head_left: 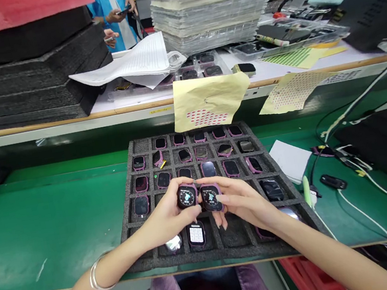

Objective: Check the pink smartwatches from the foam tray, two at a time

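Two purple-framed smartwatch bodies without straps are held side by side over a dark foam tray. My left hand is closed on the left smartwatch, its thumb along the lower edge. The right smartwatch is gripped by my right hand, with the thumb over the right side of its screen. Both screens are lit with a round dial. Below them, a smartwatch with a white lit grid lies in a tray compartment. Many other compartments hold similar watch bodies, mostly with dark screens; my hands hide some.
Stacked black foam trays stand on the shelf at left, clear plastic trays at centre. Yellow sticker sheets hang over the shelf edge. White paper and cables lie at right. A person in blue stands behind.
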The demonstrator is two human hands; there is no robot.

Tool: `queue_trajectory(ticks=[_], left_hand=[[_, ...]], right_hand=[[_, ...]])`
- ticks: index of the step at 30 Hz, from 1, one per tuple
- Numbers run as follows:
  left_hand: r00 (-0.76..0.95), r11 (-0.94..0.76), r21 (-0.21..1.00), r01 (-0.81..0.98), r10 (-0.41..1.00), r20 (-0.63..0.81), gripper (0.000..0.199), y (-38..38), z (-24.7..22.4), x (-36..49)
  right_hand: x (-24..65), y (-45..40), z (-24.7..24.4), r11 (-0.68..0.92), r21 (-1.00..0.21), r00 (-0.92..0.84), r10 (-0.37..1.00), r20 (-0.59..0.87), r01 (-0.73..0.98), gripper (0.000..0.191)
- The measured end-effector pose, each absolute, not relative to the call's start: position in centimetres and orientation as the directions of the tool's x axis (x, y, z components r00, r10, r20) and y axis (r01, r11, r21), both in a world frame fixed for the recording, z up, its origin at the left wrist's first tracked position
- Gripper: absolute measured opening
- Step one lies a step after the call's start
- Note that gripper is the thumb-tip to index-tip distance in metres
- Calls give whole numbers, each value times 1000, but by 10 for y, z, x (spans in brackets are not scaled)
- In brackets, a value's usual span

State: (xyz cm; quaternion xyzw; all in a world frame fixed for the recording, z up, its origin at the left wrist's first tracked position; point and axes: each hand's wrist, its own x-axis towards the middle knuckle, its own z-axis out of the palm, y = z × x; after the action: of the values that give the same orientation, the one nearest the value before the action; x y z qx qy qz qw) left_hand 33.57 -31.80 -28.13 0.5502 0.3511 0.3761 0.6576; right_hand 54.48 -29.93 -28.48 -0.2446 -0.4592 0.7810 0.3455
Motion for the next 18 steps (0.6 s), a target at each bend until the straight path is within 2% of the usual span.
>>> queue_trajectory(ticks=[4,8,18], left_hand=[[437,236,941,-242,892,-112,37,-314,-286,334],[425,307,916,-259,888,-177,38,-313,-290,332],[396,239,957,-166,905,-157,37,-314,-293,331]], right_hand=[[547,-299,-289,-331,-895,-609,788,-89,-298,46],[546,-302,-296,-260,-932,-537,839,-89,-251,51],[547,-303,-299,-227,-952,-518,851,-90,-207,51]])
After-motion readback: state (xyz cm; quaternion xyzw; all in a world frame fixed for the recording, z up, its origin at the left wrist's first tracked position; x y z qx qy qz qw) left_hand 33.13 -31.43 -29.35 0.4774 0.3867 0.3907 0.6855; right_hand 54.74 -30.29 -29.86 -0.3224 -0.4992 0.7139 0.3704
